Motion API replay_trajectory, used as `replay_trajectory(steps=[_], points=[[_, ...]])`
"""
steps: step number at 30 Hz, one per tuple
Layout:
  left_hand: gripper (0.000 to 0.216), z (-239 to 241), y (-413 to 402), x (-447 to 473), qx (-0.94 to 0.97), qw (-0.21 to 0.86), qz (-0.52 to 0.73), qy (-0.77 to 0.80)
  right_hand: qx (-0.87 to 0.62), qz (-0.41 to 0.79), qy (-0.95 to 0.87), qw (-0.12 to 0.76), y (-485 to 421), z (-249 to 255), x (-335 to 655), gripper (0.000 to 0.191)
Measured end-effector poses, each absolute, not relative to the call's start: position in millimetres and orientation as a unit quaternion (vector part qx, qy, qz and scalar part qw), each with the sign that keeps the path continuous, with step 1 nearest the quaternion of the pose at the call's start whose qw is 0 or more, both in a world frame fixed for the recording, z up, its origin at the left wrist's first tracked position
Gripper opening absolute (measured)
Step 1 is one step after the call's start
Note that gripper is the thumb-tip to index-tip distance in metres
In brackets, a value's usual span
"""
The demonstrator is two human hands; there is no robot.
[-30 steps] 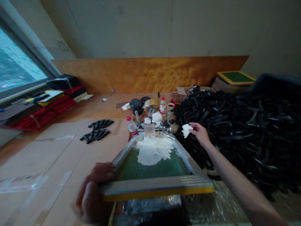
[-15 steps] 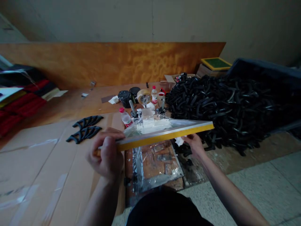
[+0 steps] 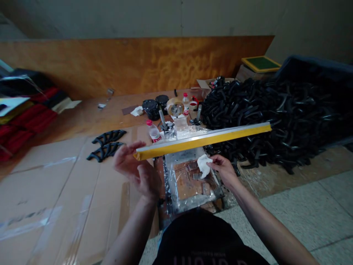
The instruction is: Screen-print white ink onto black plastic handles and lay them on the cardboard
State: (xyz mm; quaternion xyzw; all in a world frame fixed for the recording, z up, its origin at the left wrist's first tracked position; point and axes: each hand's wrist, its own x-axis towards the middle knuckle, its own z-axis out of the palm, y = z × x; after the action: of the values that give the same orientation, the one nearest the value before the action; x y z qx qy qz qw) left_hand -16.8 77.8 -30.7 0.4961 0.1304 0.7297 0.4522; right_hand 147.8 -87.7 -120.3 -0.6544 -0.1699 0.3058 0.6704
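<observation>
A: Left hand (image 3: 136, 170) is up under the near left corner of the screen frame (image 3: 202, 139), palm open, fingers spread and propping the yellow-edged bar.

B: So the frame is tipped up?

A: Lifted at the near edge, yes. We see it almost edge-on, a long pale and yellow strip running from the left hand up to the right, over the work bed. Its far end sits by the clamps (image 3: 168, 129) at the back.

B: And the right hand (image 3: 223, 170)?

A: Below the frame, fingers pinched shut on a crumpled white rag (image 3: 203, 165). The rag is pressed to the plastic-covered board (image 3: 190, 180) lying under the raised screen.

B: What's on that board?

A: Clear film, wrinkled and shiny, over a brownish plate. Detail under it is too dim to read.

B: Around the station?

A: Right side, a huge heap of black curved parts (image 3: 278, 110), just beside the board. Left, on cardboard sheets (image 3: 55, 191), two small fans of the same black pieces (image 3: 106, 145), well apart from the hands. Behind the frame, a small bottle with a red cap (image 3: 153, 131), a tape roll (image 3: 174, 106), two dark tubs (image 3: 156, 105).

B: Further back?

A: A plywood panel (image 3: 124, 62) against the wall, red and black stacked fabric (image 3: 30, 110) at the far left, and another green screen (image 3: 260, 63) lying flat at the far right.
</observation>
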Motion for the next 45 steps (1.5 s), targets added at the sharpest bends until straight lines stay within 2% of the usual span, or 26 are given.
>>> replay_trajectory(steps=[1,3,6,9,13,16,21,27,31,35,37,39,42,45], points=[[0.032,-47,71,-18,0.476,0.488,0.707,0.190,-0.654,0.307,-0.173,0.670,-86,-119,145,0.025],[0.021,-79,52,-19,0.483,0.607,0.564,0.283,-0.656,0.313,-0.181,0.662,-81,-117,138,0.027],[0.031,-114,28,-14,0.486,0.743,0.336,0.315,-0.661,0.332,-0.202,0.642,-71,-119,128,0.029],[0.037,-127,21,-6,0.468,0.799,0.228,0.301,-0.660,0.347,-0.235,0.623,-65,-120,122,0.027],[0.037,-134,35,-4,0.420,0.822,0.208,0.323,-0.658,0.345,-0.249,0.622,-65,-117,121,0.024],[0.038,-137,44,-6,0.377,0.833,0.221,0.338,-0.623,0.388,-0.239,0.636,-66,-116,120,0.024],[0.035,-138,48,-8,0.366,0.839,0.224,0.335,-0.590,0.467,-0.229,0.617,-61,-120,111,0.043],[0.031,-143,59,-15,0.370,0.832,0.245,0.332,-0.615,0.479,-0.220,0.587,-59,-122,110,0.045],[0.028,-141,64,-22,0.430,0.799,0.256,0.334,-0.615,0.461,-0.209,0.605,-60,-124,115,0.042],[0.018,-134,54,-24,0.562,0.716,0.277,0.308,-0.649,0.428,-0.185,0.601,-57,-127,110,0.029],[0.011,-134,46,-25,0.671,0.624,0.303,0.263,-0.665,0.396,-0.169,0.609,-54,-129,105,0.023],[0.020,-137,39,-26,0.782,0.495,0.319,0.203,-0.664,0.382,-0.152,0.624,-52,-129,101,0.020],[0.031,-146,34,-28,0.882,0.317,0.317,0.144,-0.620,0.419,-0.108,0.654,-53,-127,97,0.021],[0.029,-152,33,-30,0.918,0.218,0.304,0.133,-0.568,0.456,-0.066,0.682,-55,-126,94,0.029]])
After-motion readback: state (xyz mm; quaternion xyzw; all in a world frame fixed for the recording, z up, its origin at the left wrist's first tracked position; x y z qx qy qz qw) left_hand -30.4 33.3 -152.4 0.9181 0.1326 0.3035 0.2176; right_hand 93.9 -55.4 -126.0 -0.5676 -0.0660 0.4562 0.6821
